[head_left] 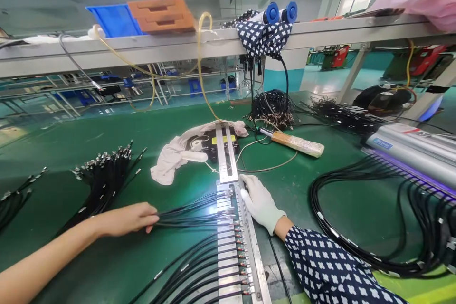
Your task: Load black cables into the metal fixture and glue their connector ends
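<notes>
Bare and closed, my left hand (133,218) grips a bundle of thin black cables (185,213) left of the metal fixture (254,259). The cables run right from it, their metal ends lying over the fixture's upper part. Below, several more black cables (199,266) lie side by side with their connectors along the fixture. My right hand (258,202), in a white glove, rests on the fixture's right edge near its top; its fingers are partly bent, and whether they hold anything is hidden. A slotted metal bar (226,154) extends beyond the fixture.
Black cable bundles (103,175) lie at the left, and a cable pile (272,107) sits at the back. A white cloth (169,159) lies behind the fixture. Right of it are a wrapped wooden-handled tool (297,144), coiled cables (320,218) and a silver device (409,147) glowing purple.
</notes>
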A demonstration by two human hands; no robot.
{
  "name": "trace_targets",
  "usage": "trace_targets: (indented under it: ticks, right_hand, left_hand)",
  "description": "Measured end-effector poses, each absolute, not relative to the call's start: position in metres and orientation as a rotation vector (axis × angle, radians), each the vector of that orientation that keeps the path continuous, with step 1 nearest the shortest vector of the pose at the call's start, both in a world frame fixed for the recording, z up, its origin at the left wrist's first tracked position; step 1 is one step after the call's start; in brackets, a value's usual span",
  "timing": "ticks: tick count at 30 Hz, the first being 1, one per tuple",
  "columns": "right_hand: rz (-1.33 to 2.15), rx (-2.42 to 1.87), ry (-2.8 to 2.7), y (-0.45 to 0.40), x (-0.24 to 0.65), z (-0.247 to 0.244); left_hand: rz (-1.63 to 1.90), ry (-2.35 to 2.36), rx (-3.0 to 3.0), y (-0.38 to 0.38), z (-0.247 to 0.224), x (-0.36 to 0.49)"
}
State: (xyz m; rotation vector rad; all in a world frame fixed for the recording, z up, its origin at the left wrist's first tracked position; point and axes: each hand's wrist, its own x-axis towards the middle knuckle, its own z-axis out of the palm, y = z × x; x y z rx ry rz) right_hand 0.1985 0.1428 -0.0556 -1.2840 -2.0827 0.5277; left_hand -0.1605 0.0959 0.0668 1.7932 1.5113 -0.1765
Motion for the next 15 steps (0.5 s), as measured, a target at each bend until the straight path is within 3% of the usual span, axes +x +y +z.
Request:
trace_targets:
  ticks: [8,15]
  right_hand:
    - [0.507,-1.307,-2.105,0.143,0.199,-0.055]
    - [0.527,-1.303,-2.105,0.144,0.2,-0.056]
  left_hand:
    - [-0.114,1.974,2.027,0.079,0.033,-0.184]
    - [-0.097,1.861,1.956,-0.058,-0.019,-0.125]
